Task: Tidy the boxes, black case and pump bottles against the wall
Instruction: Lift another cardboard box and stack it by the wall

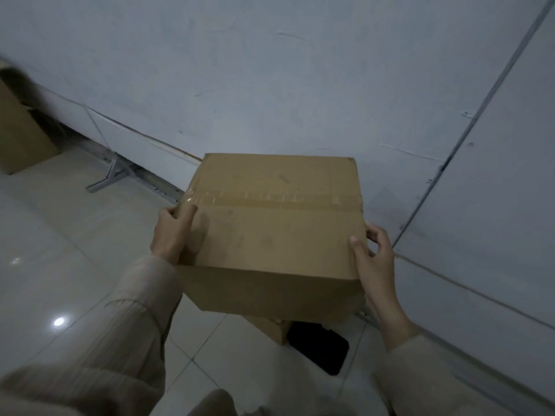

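A taped cardboard box (274,229) is held up in front of the wall (270,70), a band of clear tape running across its top. The left hand (171,232) clasps its left edge, thumb on the top face and fingers wrapped over the side. The right hand (374,256) clasps the right near corner, thumb on top, fingers curled round the side. Both sleeves (132,319) are beige.

Directly under the held box, on the tiled floor (60,235), the corner of a smaller box (271,327) shows, and touching its right side lies a black case (319,346), flat on the tiles near the foot of the wall. Most of both is hidden by the box above.

Far left, a third box (21,136) stands on the floor against the wall, partly cut off by the frame edge. Between it and the held box a grey metal bracket (112,174) juts from the wall's base onto the tiles.

Counted: three boxes, one case, one bracket.
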A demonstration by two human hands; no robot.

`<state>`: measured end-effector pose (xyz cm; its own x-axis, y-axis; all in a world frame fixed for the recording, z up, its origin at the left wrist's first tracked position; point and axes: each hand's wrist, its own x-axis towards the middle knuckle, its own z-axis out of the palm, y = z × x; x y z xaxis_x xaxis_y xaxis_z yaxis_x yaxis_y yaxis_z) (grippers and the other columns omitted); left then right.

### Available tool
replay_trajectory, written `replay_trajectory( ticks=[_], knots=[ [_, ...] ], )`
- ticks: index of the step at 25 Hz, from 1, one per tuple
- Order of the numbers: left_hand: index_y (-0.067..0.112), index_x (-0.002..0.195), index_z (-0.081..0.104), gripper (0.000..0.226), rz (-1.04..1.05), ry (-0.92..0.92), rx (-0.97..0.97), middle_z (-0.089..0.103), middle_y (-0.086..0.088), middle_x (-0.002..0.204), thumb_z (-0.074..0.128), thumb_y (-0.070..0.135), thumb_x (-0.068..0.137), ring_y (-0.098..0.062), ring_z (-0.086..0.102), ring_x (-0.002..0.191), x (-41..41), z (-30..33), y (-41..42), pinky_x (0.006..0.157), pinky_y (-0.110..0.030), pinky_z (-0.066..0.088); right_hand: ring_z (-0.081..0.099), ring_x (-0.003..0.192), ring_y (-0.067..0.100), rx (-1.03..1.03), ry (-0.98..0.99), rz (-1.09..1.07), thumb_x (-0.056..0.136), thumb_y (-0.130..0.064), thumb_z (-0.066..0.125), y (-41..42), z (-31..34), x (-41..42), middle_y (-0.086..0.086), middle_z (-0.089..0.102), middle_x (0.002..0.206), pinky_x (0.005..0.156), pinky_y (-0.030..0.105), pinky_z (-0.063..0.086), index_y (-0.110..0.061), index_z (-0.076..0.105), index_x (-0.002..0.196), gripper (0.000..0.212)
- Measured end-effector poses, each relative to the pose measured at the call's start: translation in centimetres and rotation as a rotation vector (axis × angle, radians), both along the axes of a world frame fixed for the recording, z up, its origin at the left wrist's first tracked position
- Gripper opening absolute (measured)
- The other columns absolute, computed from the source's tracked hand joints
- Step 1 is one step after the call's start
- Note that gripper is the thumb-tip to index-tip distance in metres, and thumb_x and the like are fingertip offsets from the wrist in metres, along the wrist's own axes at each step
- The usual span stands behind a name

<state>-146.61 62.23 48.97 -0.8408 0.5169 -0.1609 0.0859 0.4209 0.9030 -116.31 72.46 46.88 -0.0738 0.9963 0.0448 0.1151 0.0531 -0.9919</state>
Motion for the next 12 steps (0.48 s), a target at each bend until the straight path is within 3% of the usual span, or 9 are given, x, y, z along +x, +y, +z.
replay_trajectory(
  ticks=[4, 8, 12],
  knots=[
    [0.010, 0.134, 0.036, 0.075, -0.139, -0.020, -0.021, 0.047, -0.014, 0.136, 0.051, 0.057, 0.078, -0.034, 0.045, 0.123, -4.7, -0.9, 2.9, 0.104, -0.049, 0.037, 0.048, 0.109, 0.012, -0.025, -0.073, -0.037, 0.090, -0.018, 0.054, 0.1, -1.4, -3.5, 0.000, 0.047, 0.129, 0.081, 0.022, 0.044, -0.016, 0.043, 0.131, 0.042],
    [0.011, 0.134, 0.036, 0.074, -0.167, -0.021, -0.050, 0.047, -0.014, 0.137, 0.050, 0.056, 0.077, -0.034, 0.046, 0.122, -8.1, -2.2, 6.2, 0.105, -0.051, 0.036, 0.043, 0.120, 0.015, -0.056, -0.126, -0.040, 0.089, -0.018, 0.057, 2.2, -2.6, -7.0, 0.004, 0.042, 0.137, 0.100, 0.039, 0.043, -0.015, 0.037, 0.136, 0.051],
    [0.013, 0.134, 0.037, 0.071, -0.201, -0.002, -0.079, 0.047, -0.013, 0.137, 0.047, 0.056, 0.079, -0.034, 0.045, 0.123, -11.2, -2.3, 10.1, 0.106, -0.051, 0.035, 0.040, 0.116, 0.010, -0.021, -0.128, -0.126, 0.090, -0.019, 0.055, 4.0, -2.9, -10.5, -0.003, 0.040, 0.128, 0.096, 0.031, 0.037, -0.019, 0.039, 0.133, 0.047]
  ],
)
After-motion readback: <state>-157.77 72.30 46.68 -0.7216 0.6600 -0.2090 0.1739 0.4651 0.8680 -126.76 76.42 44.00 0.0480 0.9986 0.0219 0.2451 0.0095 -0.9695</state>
